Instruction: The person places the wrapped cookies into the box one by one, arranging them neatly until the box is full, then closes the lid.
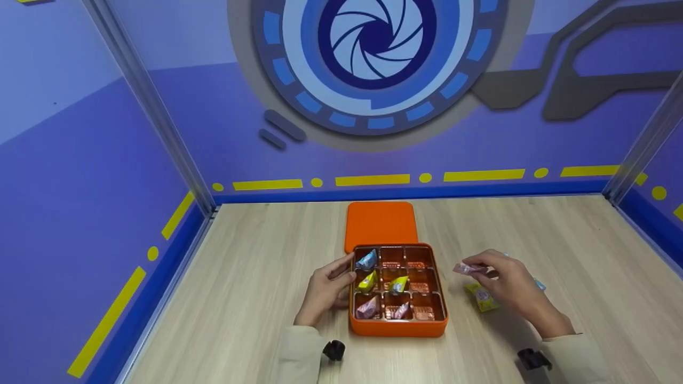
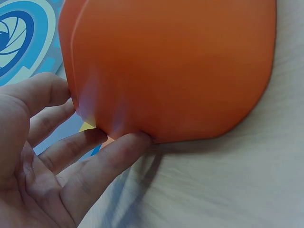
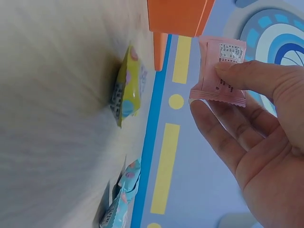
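An orange box (image 1: 397, 329) with a grid of compartments stands on the table. In its left column lie a blue candy (image 1: 367, 260), a yellow candy (image 1: 366, 282) and a pink candy (image 1: 367, 308); the middle column holds another yellow candy (image 1: 398, 285) and a pink one (image 1: 402, 310). My left hand (image 1: 324, 290) rests its fingertips against the box's left side, as the left wrist view also shows. To the right of the box, above the table, my right hand (image 1: 512, 282) pinches a pink wrapped candy (image 3: 221, 71) between thumb and fingers.
Behind the box lies its orange lid (image 1: 380, 224). A yellow candy (image 1: 483, 297) sits on the table under my right hand. Blue candies (image 3: 124, 194) lie further right, partly hidden by that hand in the head view. Printed panels (image 1: 373, 160) enclose the table.
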`<state>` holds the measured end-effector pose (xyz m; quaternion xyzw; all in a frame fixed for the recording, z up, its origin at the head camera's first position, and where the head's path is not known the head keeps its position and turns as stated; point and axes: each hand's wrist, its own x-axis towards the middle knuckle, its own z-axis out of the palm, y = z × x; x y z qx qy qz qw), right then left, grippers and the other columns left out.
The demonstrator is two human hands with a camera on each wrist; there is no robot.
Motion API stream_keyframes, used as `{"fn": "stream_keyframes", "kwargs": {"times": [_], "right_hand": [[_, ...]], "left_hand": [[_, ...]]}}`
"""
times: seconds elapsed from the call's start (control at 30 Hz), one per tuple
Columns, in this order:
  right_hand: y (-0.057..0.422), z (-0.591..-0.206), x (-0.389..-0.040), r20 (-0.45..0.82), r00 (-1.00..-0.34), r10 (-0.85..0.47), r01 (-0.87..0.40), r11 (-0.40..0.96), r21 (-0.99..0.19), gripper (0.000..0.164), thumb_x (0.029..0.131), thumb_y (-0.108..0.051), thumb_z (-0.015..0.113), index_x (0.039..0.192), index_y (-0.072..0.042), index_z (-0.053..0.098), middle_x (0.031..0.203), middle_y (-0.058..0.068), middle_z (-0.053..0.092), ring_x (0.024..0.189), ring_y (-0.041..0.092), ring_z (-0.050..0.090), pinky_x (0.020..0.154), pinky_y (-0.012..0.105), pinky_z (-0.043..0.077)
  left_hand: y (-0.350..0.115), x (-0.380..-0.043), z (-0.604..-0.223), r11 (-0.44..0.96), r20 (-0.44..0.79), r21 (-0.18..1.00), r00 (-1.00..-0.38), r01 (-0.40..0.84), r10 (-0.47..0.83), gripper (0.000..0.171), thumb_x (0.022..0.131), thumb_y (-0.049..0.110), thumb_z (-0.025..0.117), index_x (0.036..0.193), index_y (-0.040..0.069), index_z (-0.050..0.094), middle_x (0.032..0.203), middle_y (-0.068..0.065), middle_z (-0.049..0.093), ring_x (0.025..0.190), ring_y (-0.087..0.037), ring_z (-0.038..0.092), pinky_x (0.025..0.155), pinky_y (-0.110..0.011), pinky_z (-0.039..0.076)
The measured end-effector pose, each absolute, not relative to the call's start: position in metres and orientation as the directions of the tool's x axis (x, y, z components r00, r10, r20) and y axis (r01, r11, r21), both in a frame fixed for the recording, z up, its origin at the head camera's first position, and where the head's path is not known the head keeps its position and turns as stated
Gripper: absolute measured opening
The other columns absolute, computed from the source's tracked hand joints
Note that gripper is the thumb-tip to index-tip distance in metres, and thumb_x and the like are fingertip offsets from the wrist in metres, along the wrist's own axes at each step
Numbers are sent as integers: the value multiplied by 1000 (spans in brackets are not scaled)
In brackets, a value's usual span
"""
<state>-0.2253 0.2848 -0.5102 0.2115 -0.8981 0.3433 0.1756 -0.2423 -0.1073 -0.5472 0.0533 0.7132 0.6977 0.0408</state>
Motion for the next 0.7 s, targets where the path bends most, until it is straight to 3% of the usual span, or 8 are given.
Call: {"fn": "stream_keyframes", "kwargs": {"times": [0.47, 0.7], "right_hand": [[274, -505, -222, 449, -837, -313, -536, 630, -562, 41, 83, 17, 82, 111, -11, 79, 104, -6, 72, 91, 16, 72, 76, 32, 64], [270, -504, -222, 424, -848, -319, -525, 621, -582, 38, 83, 17, 81, 109, -12, 79, 104, -6, 72, 90, 15, 72, 77, 33, 64]], "left_hand": [[-107, -243, -548, 49, 44, 998, -991, 50, 130, 48, 101, 11, 73, 148, 10, 65, 153, -23, 54, 135, -38, 58, 89, -45, 61], [-107, -243, -548, 64, 103, 992, -985, 112, 137, 47, 101, 7, 73, 147, 6, 64, 156, -21, 52, 143, -39, 50, 106, -37, 53]]}}
